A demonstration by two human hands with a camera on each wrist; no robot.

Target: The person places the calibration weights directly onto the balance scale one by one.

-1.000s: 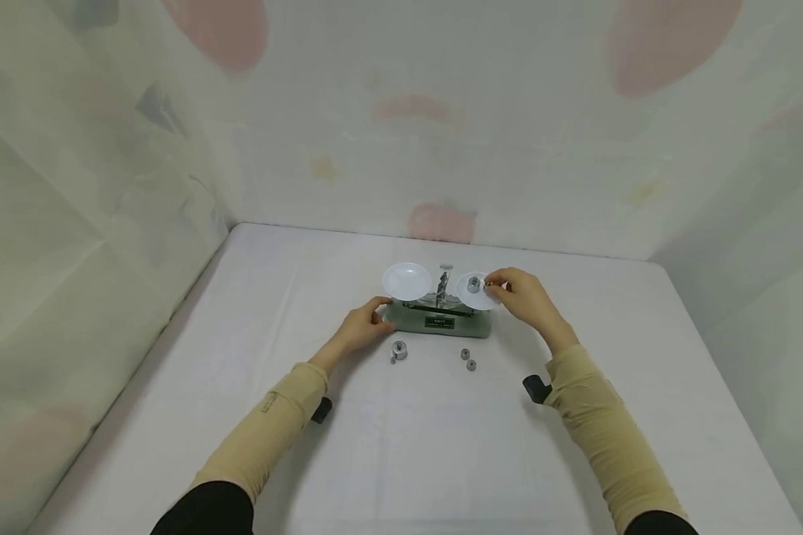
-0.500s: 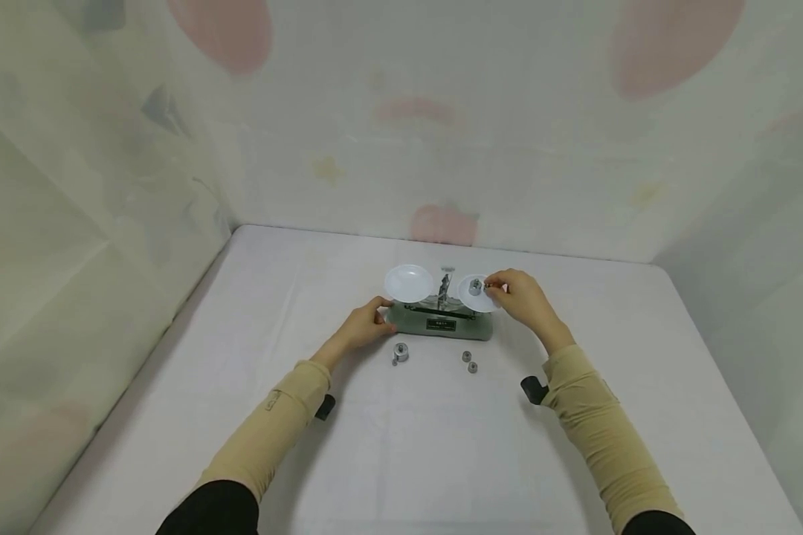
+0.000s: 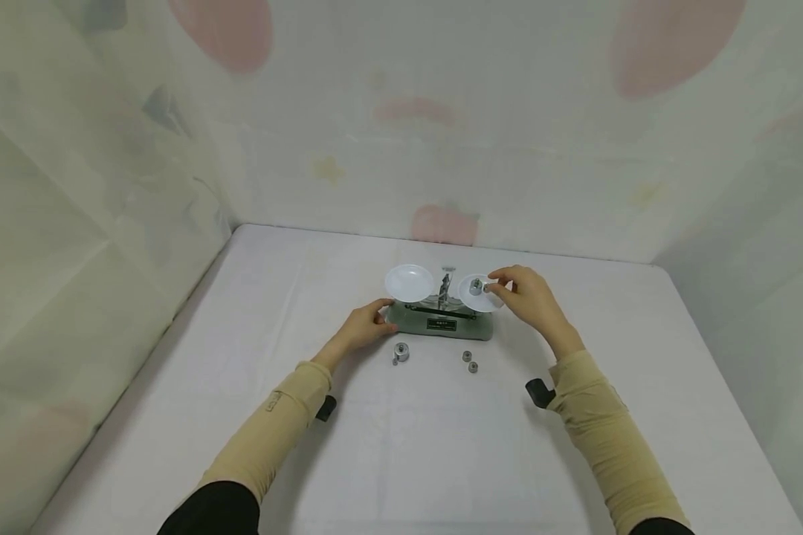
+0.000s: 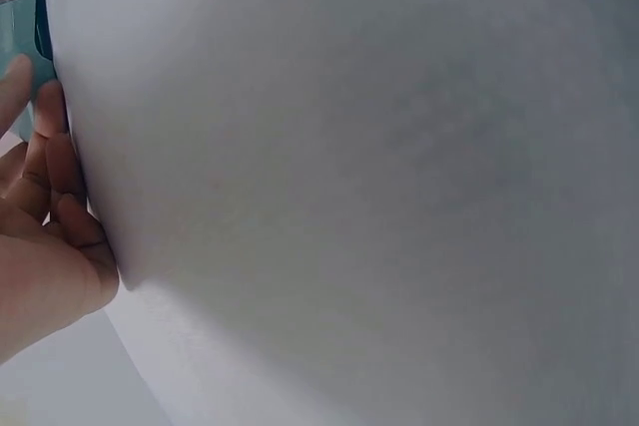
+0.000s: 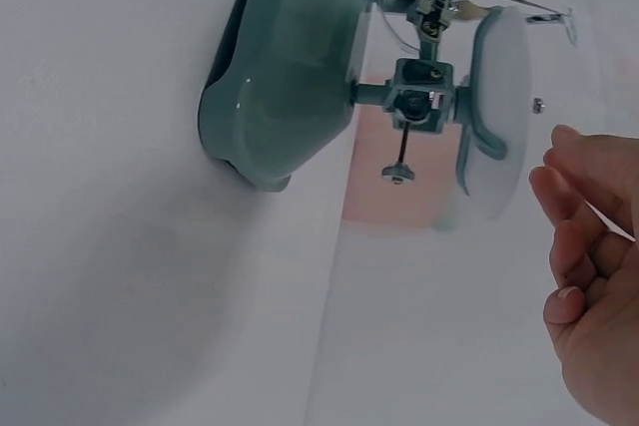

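In the head view, a green balance scale stood at the middle of the frame on the white bench, with its left pan bare and its right pan carrying a metal weight. The right hand hung at the right edge of that pan, thumb and forefinger drawn together in a narrow grip on a small weight just beside the larger one; it was too small to tell whether it touched the pan. The left hand lay against the left end of the scale's base, fingers curled onto it.

Below the scale in this view lay three loose pieces: a larger weight towards the left hand, and two little weights close together, right of centre.

The right wrist view showed what the head view hid: the underside of the right pan, its support post and the beam fittings, with the green base at upper left. The right hand's fingers sat at the right edge, loosely bent beside the pan's rim; the pinched piece itself was not visible there.

The left wrist view was mostly blank white bench. Only at its left edge did the left hand's fingers appear, pressed against a sliver of the green base.
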